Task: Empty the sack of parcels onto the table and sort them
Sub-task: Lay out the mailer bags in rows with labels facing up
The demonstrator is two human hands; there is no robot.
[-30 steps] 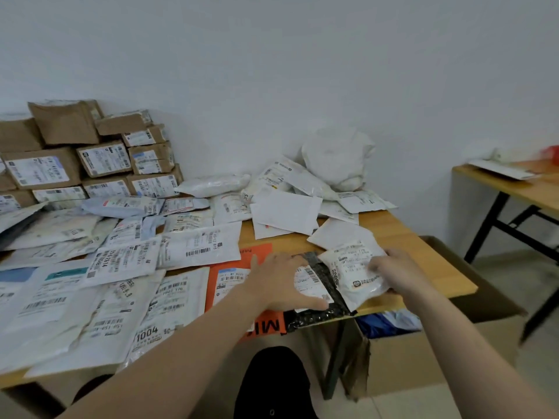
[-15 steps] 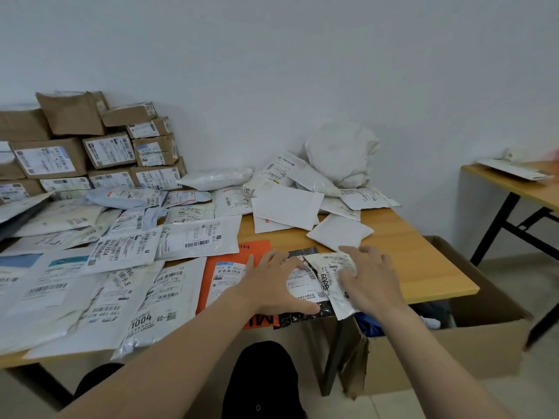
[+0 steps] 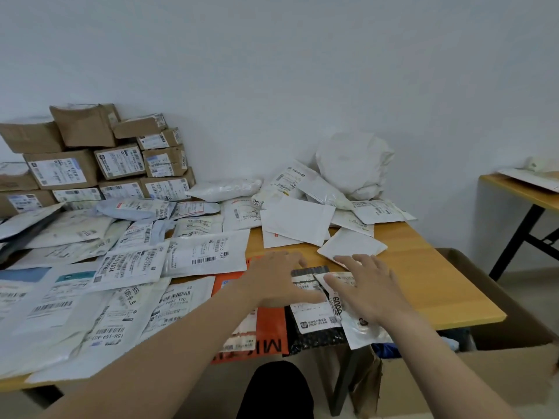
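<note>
Pouch (small, white) [image 3: 360,328] lies at near edge of table [image 3: 438,282], overlapping right side of black mailer [image 3: 311,334]; long axis runs away from body, slightly tilted; right hand [image 3: 363,285] is nearer, directly on it, fingers spread flat, pinching nothing; left hand [image 3: 278,279] flat, spread, on black mailer.

A stack of boxes [image 3: 90,164] stands at the left of the frame, at the back of the table [image 3: 423,282]. Flat parcels [image 3: 121,267] lie in front of it. The sack [image 3: 354,161] sits behind, right of centre. The left hand [image 3: 275,279] and right hand [image 3: 366,285] lie on two overlapping parcels [image 3: 314,322] at the front edge. A carton [image 3: 499,373] is on the floor, lower right.
</note>
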